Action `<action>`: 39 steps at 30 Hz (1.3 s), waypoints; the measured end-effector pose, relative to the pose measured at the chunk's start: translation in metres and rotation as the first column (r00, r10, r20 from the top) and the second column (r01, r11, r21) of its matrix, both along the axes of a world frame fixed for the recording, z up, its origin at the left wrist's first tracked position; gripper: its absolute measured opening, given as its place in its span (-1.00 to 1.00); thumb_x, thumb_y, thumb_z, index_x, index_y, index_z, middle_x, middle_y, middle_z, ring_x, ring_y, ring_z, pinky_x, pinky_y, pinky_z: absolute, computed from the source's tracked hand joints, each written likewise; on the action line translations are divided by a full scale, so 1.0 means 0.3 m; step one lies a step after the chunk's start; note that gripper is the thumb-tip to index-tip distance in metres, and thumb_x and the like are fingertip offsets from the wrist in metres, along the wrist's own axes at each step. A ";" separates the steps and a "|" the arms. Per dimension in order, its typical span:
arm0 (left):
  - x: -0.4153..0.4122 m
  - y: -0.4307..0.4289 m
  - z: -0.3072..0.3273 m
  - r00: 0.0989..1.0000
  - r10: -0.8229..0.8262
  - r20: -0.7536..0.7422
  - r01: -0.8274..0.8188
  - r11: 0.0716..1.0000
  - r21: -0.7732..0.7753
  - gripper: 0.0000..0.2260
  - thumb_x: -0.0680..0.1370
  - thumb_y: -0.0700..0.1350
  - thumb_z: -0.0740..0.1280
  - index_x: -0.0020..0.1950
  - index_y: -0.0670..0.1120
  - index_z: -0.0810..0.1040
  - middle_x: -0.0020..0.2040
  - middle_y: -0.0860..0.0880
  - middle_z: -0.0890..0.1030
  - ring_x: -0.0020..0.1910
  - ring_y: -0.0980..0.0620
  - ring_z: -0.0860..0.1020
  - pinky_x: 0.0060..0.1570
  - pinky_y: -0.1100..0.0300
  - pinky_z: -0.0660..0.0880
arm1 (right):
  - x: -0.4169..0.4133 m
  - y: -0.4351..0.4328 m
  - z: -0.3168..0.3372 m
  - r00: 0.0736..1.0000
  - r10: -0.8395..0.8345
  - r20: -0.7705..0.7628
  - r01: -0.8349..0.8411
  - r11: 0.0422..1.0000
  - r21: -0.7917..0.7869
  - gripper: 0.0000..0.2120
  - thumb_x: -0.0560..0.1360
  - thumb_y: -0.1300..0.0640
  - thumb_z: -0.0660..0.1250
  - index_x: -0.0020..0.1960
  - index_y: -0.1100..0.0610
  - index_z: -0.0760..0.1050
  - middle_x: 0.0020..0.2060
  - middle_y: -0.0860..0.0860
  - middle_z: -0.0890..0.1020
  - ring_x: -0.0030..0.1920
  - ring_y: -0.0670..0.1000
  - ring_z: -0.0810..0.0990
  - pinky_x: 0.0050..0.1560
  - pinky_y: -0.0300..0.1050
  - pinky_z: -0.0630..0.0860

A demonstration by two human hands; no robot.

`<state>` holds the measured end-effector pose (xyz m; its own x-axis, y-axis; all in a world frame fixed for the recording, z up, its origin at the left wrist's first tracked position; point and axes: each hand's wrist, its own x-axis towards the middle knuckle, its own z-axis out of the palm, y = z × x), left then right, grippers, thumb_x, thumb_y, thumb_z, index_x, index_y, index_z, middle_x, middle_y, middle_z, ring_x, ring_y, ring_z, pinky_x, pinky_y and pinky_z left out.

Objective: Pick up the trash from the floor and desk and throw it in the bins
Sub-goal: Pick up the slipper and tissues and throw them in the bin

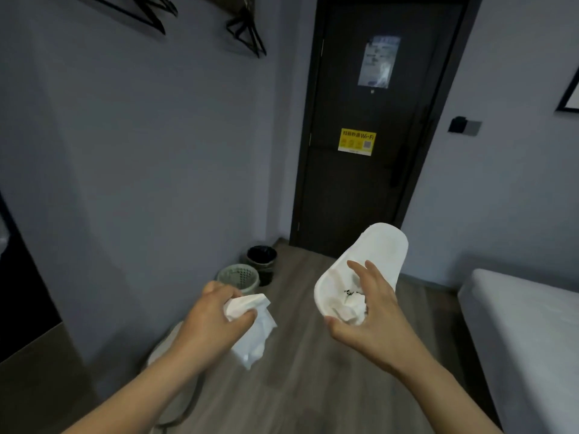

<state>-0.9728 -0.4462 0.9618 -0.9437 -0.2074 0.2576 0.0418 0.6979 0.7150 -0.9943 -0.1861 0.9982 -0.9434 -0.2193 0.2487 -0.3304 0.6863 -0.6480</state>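
Note:
My left hand (216, 317) grips a crumpled white tissue (253, 333) that hangs below the fingers. My right hand (372, 311) holds a white disposable slipper (372, 261) by its heel end, toe pointing up and away, with a small wad of white paper (349, 311) pinched against it. Ahead on the wooden floor, by the left wall, stand two bins: a pale green perforated bin (239, 277) nearer me and a black lined bin (261, 258) behind it. Both hands are in the air, short of the bins.
A dark door (366, 183) with a yellow Wi-Fi sticker closes the far end. A white bed (526, 324) fills the right side. A pale round object with a dark cord (175, 402) lies on the floor under my left forearm. Dark furniture (18, 292) stands at the left.

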 end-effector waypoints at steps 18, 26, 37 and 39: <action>-0.993 0.130 -0.145 0.986 0.072 0.149 -0.069 0.997 -0.026 -0.88 0.42 0.01 0.42 -0.17 0.11 0.48 -0.06 0.11 0.42 -0.18 0.22 0.49 -0.26 0.40 0.32 | -1.098 0.155 -0.156 0.986 0.099 0.132 -0.098 0.995 -0.011 -0.12 0.19 -0.32 0.32 0.43 -0.34 0.01 0.52 -0.24 0.01 0.50 -0.12 0.06 0.42 -0.01 0.27; -1.437 0.050 -0.242 0.985 0.096 0.140 -0.100 0.995 0.023 -0.88 0.43 -0.04 0.43 -0.23 0.07 0.50 -0.17 0.10 0.46 -0.26 0.19 0.50 -0.34 0.37 0.34 | -1.561 0.052 -0.228 0.979 0.113 0.168 -0.120 0.992 0.026 -0.08 0.18 -0.34 0.31 0.47 -0.27 0.04 0.52 -0.22 0.01 0.51 -0.17 -0.02 0.44 -0.04 0.22; -2.000 -0.082 -0.278 0.972 0.131 0.194 -0.130 0.991 -0.022 -0.87 0.43 -0.07 0.46 -0.10 0.00 0.54 -0.11 0.08 0.41 -0.15 0.15 0.44 -0.22 0.33 0.31 | -2.145 -0.093 -0.270 0.960 0.143 0.242 -0.167 0.983 0.081 -0.06 0.16 -0.39 0.29 0.47 -0.26 0.03 0.52 -0.22 0.03 0.52 -0.12 -0.01 0.42 -0.03 0.22; -2.083 -0.082 -0.287 0.962 0.159 0.223 -0.154 0.987 -0.038 -0.85 0.43 -0.06 0.45 -0.05 -0.03 0.55 -0.06 0.05 0.41 -0.11 0.10 0.44 -0.16 0.27 0.32 | -2.250 -0.095 -0.291 0.954 0.158 0.256 -0.184 0.979 0.084 -0.07 0.17 -0.38 0.29 0.46 -0.28 0.02 0.51 -0.24 0.03 0.52 -0.12 0.00 0.41 -0.04 0.22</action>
